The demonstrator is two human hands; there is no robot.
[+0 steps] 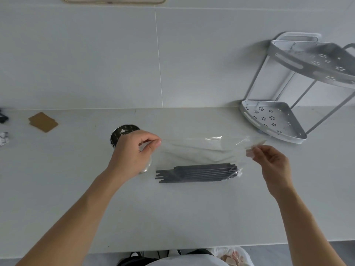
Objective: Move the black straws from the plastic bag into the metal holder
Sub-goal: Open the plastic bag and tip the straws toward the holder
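Note:
A bundle of several black straws (197,173) lies flat on the white counter, its right end still under the lower edge of a clear plastic bag (201,148). The bag is lifted and stretched between my hands. My left hand (132,150) pinches its left corner with thumb and forefinger. My right hand (270,162) pinches its right corner. The round perforated metal holder (123,134) stands upright just behind my left hand, which hides most of it.
A two-tier grey metal corner shelf (272,120) stands at the back right against the wall. Brown cardboard pieces (43,121) lie at the far left, with small dark and white items (2,127) at the left edge. The counter's front edge (172,248) runs near my body.

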